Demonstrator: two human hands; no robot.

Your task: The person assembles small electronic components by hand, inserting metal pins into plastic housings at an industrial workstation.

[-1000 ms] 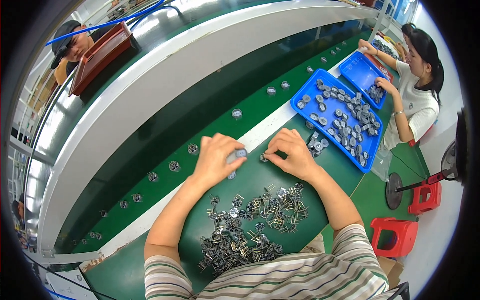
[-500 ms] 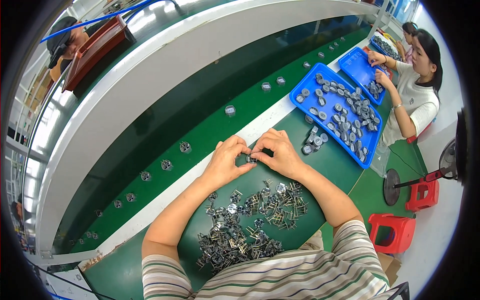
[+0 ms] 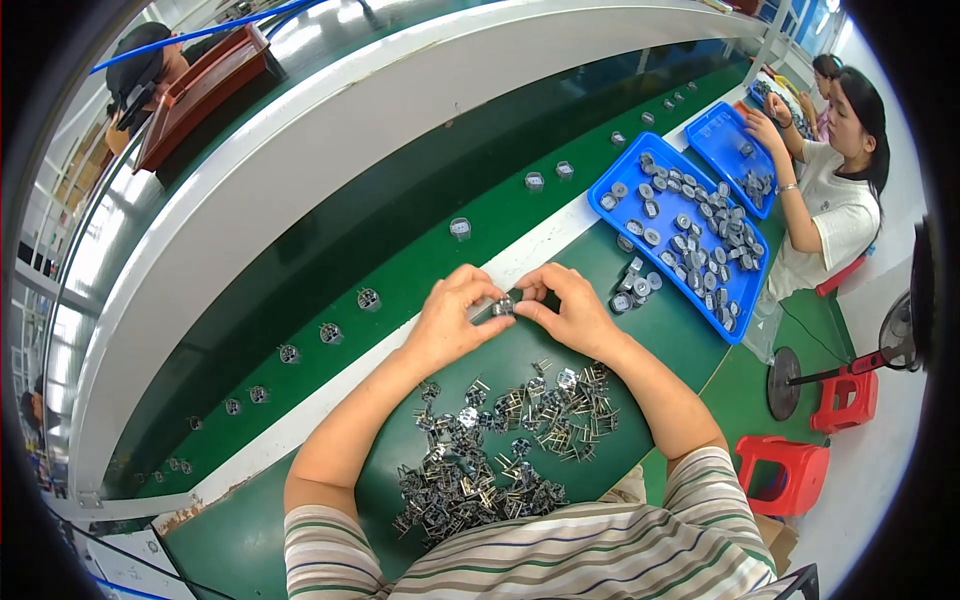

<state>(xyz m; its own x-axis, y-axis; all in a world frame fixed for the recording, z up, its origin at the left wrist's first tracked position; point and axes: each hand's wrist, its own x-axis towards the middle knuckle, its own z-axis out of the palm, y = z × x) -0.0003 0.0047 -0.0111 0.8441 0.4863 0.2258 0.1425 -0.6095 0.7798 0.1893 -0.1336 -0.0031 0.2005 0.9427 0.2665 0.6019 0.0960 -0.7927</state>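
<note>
Between my hands, over the green bench, is a small round grey housing (image 3: pixel 503 307) with metal parts showing in it. My left hand (image 3: pixel 452 318) pinches it from the left between thumb and fingers. The thumb and fingertips of my right hand (image 3: pixel 572 312) meet its right side, with the other fingers curled; the exact contact is hard to make out. Below the hands, between my forearms, lies a heap of small round circuit boards (image 3: pixel 460 475) with long metal pins. Several round grey housings (image 3: pixel 632 288) lie loose beyond my right hand.
A blue tray (image 3: pixel 670 222) of grey housings stands at the right, with a second blue tray (image 3: pixel 712 135) where a co-worker (image 3: pixel 835 195) sits. Round units (image 3: pixel 368 299) line the green strip (image 3: pixel 410 265) beyond a white ledge (image 3: pixel 545 240). Red stools (image 3: pixel 785 470) and a fan (image 3: pixel 900 325) stand right.
My right fingers have shifted from the housing's top to its right side, uncovering more of it. The co-worker's hands have risen from the far tray.
</note>
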